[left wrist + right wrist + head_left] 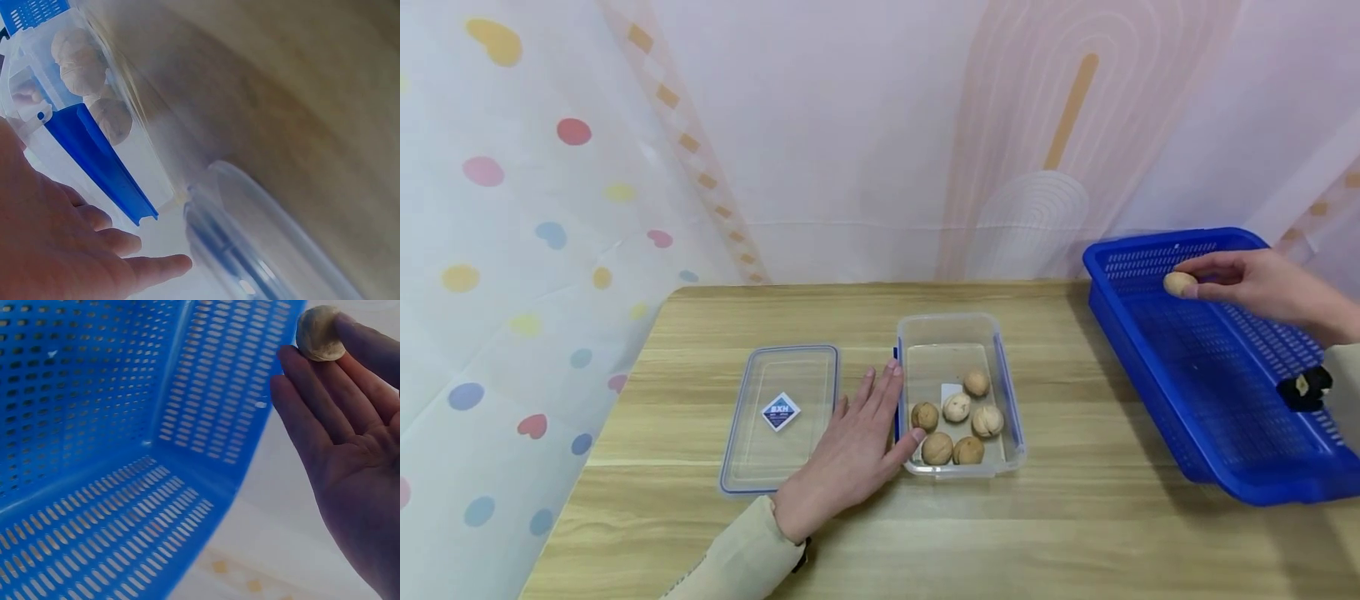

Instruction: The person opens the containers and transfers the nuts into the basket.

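the lid (781, 458) bears a diamond label (781, 412) that reads "bxh"; the smaller lines beneath are too fine to read. a white sticker (950, 390) shows in the box (936, 358), partly covered by walnuts (957, 407), with no legible writing. lettering on the left sleeve (730, 558) is also unreadable, and the sleeve is cut off at the near edge.

the right hand (1270, 283) pinches one walnut (1177, 284) between thumb and fingers, over the far part of the basket (1210, 367), at the right of the scene. the fingers hide the walnut's right end; what shows is a slight oval, longer from left to right. the basket's right side is partly hidden by the right arm and cut off by the edge.

the left hand (853, 446) holds nothing: its fingers lie straight along the left side of the box, pointing far and slightly right, the thumb reaching over the rim near the walnuts. six sit in the box, mostly in its near half.

box and lid both run near to far on the desk (1060, 533), the lid left of the box. the basket's long axis runs from far left to near right.
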`<action>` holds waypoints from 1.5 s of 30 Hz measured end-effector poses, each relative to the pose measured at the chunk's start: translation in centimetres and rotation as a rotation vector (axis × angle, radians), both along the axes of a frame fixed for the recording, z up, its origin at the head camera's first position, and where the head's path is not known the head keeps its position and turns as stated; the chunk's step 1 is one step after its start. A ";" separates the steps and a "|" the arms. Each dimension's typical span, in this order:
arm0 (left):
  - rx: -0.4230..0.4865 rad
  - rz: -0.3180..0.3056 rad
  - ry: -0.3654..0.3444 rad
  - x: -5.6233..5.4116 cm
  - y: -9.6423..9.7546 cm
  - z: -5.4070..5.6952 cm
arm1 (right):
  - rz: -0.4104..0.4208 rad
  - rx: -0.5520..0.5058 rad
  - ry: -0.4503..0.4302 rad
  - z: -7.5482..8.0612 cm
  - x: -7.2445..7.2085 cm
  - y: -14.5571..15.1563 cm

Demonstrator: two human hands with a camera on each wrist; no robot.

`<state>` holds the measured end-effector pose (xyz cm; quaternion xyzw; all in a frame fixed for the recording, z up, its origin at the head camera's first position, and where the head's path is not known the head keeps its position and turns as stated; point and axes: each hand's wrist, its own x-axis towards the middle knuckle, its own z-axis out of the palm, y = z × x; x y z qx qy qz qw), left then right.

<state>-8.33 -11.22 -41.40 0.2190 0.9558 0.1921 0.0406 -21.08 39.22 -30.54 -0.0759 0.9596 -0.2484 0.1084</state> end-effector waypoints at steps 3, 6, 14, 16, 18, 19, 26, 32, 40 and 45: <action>-0.004 -0.002 0.000 0.0 0.1 0.1 | 0.013 0.005 -0.044 -1.1 -0.4 0.3; -0.006 -0.007 0.002 0.0 0.2 0.1 | 0.028 0.016 -0.084 -2.0 -0.7 0.6; -0.005 -0.006 0.004 0.3 0.2 -0.1 | 0.055 0.016 -0.138 -3.8 -1.0 1.1; -0.006 -0.007 0.003 0.5 0.2 -0.1 | 0.055 0.009 -0.156 -4.2 -1.0 1.2; -0.005 -0.008 0.010 0.5 0.2 -0.2 | 0.054 -0.004 -0.163 -4.6 -0.9 1.2; -0.004 -0.009 0.014 0.5 0.2 -0.2 | 0.052 -0.010 -0.164 -4.7 -0.9 1.3; -0.010 -0.016 0.029 0.5 0.1 0.0 | 0.072 -0.029 -0.178 -5.8 -0.2 1.8; -0.016 -0.021 0.015 0.7 0.0 0.0 | 0.103 -0.028 -0.168 -6.4 0.2 2.0; -0.023 -0.026 0.017 0.6 0.0 0.1 | 0.101 -0.024 -0.168 -6.6 0.1 1.9; -0.019 -0.022 0.013 0.7 0.0 0.0 | 0.104 -0.032 -0.182 -6.9 0.2 1.6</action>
